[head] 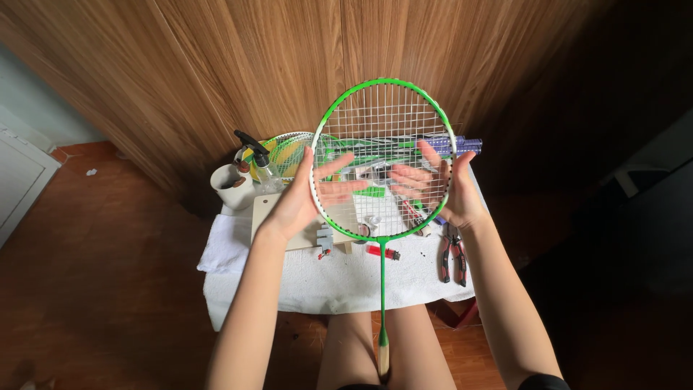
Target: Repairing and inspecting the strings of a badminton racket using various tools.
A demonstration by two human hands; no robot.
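I hold a green and white badminton racket upright in front of me, its strung head facing me and its shaft running down to a tan grip between my knees. My left hand grips the left side of the frame, fingers spread behind the strings. My right hand grips the right side the same way, thumb on the rim. Behind the racket stands a small table covered with a white towel.
On the table lie red-handled pliers, a red lighter, a small clamp tool, a spray bottle, a white cup and more green and yellow rackets. A wood-panelled wall rises behind.
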